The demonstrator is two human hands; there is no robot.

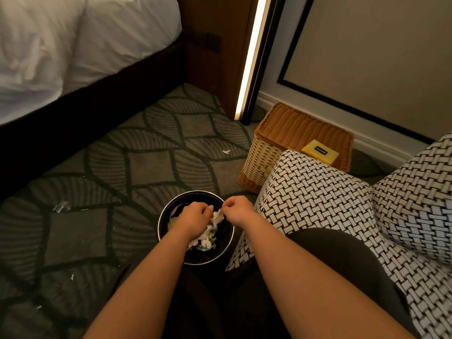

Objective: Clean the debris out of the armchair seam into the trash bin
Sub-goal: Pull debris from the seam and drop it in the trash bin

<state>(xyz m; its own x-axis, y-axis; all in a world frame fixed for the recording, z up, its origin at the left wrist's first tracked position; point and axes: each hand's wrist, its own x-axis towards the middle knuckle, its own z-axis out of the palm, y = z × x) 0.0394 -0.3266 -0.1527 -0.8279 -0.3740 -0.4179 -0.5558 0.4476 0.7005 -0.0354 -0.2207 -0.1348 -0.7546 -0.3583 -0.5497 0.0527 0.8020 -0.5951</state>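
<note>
A round black trash bin stands on the carpet, touching the left side of the armchair, which has a black-and-white woven pattern. Inside the bin lies white crumpled paper debris with some coloured scraps. Both hands hover over the bin's opening. My left hand is curled with its fingers on a white scrap. My right hand pinches the same scrap from the other side. The armchair seam is not clearly visible from here.
A wicker basket with a yellow card on its lid stands behind the armchair near the wall. A bed with white bedding fills the left. Small white scraps lie scattered on the patterned carpet.
</note>
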